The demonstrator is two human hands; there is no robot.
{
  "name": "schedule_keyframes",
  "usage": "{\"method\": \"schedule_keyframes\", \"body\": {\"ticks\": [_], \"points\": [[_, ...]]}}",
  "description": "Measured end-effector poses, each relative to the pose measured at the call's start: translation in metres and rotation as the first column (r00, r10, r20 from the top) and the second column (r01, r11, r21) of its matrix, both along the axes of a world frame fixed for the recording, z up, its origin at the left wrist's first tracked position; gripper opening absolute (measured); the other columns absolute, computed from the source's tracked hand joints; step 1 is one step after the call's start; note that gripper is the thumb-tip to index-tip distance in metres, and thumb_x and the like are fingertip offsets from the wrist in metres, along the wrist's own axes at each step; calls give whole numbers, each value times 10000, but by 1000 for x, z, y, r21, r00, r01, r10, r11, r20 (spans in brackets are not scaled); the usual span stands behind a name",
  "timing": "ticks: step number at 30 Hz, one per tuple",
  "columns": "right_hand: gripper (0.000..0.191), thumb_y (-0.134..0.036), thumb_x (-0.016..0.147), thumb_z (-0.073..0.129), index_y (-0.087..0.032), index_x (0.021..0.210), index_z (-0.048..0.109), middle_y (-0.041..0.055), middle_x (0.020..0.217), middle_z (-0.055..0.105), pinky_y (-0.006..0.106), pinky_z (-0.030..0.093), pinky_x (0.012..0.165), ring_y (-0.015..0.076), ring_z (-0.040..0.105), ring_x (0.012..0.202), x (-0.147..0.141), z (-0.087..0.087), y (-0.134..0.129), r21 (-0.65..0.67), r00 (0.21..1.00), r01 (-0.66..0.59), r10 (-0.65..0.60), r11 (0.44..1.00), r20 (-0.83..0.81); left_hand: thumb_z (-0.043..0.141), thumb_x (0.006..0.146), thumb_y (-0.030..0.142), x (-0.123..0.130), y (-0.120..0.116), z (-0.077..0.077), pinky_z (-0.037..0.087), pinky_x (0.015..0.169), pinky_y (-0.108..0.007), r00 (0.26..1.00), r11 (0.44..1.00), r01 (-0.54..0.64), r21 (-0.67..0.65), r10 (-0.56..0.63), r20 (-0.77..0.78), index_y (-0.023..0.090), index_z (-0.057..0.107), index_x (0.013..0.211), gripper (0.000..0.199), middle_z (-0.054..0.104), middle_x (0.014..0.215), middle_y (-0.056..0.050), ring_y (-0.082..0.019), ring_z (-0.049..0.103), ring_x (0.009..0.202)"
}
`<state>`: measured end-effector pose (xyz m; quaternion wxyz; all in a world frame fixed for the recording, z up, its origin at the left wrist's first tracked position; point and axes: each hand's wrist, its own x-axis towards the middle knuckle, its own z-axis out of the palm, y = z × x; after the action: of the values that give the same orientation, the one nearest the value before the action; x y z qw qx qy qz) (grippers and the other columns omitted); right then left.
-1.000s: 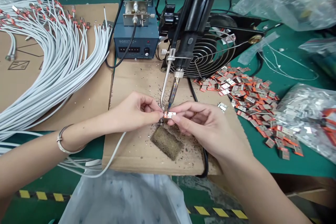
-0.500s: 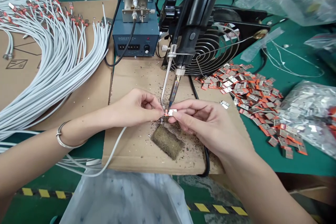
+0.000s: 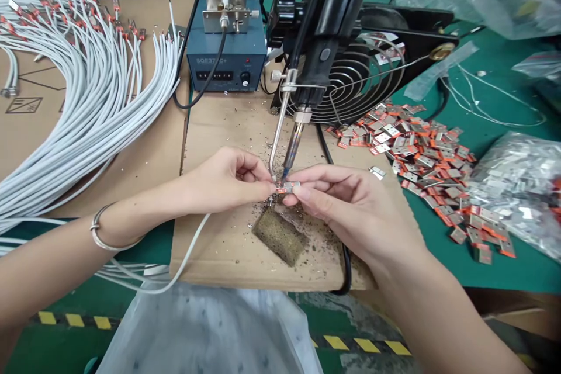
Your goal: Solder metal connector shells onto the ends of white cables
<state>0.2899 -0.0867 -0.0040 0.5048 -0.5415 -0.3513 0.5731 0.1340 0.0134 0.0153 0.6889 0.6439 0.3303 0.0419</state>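
Below the soldering iron (image 3: 291,149), my right hand (image 3: 339,198) pinches a small USB connector (image 3: 289,187) with a silver shell and an orange-red end. My left hand (image 3: 232,180) is closed, fingertips meeting the connector's orange end. A white cable (image 3: 191,251) runs up from below into my left hand; its tip is hidden by the fingers. The iron's tip is at the connector's orange end, and whether it touches I cannot tell. Beside it the bent metal solder feed tube (image 3: 277,146) ends close to my left fingertips. A dirty brown sponge (image 3: 280,236) lies just below my hands.
A blue solder feeder box (image 3: 225,64) and a round fan (image 3: 350,82) stand behind. Many white cables (image 3: 83,123) lie on the left. Loose USB connectors (image 3: 432,158) are heaped on the right, beside a plastic bag (image 3: 521,187). Cardboard (image 3: 214,245) covers the bench under my hands.
The connector's shell looked bright white before and now shows grey metal. Both hands have shifted very slightly right, keeping their pinch under the iron.
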Motion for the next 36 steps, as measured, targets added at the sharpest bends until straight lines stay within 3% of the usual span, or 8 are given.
{"method": "schedule_keyframes", "body": {"ticks": [31, 36], "points": [[115, -279, 683, 759, -218, 770, 717, 10, 682, 722, 192, 553, 612, 127, 683, 644, 1, -1, 0, -14, 999, -10, 9, 1000, -32, 593, 728, 109, 0, -2, 2, 211, 280, -127, 999, 1000, 0, -15, -1, -51, 135, 561, 615, 120, 428, 403, 103, 0, 319, 292], [88, -213, 677, 757, -217, 753, 713, -10, 654, 718, 156, 531, 573, 100, 673, 605, -2, 0, 0, -22, 999, 18, -19, 1000, -30, 600, 725, 136, -1, -1, -3, 236, 296, -115, 999, 999, 12, 53, -11, -36, 130, 574, 629, 99, 457, 452, 92, 6, 335, 323]]}}
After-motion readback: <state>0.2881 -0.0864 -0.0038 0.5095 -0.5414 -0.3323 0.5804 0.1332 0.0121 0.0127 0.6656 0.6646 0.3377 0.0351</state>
